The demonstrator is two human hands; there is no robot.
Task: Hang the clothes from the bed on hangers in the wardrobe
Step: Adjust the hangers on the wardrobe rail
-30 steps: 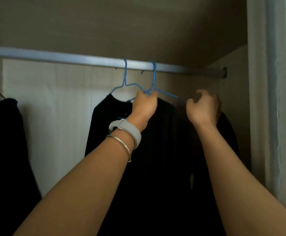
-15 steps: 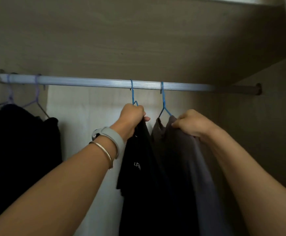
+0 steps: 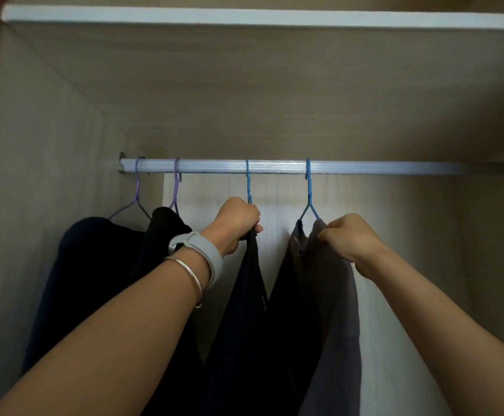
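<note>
Wardrobe rail (image 3: 364, 167) sits above both hands: left fingers (image 3: 244, 214) clench the limp black garment (image 3: 244, 310) at its collar, right fingers (image 3: 339, 232) pinch the grey garment (image 3: 331, 310) at its shoulder; soft and light, best held there, I judge.

The wardrobe shows one metal rail (image 3: 364, 167), two purple hangers (image 3: 136, 192), two blue hangers (image 3: 309, 190), three dark garments (image 3: 244, 310), one grey garment (image 3: 334, 310), two hands, namely left hand (image 3: 238, 223) and right hand (image 3: 349, 240), one grey wristband (image 3: 204, 250) and one silver bangle (image 3: 189, 273).
</note>
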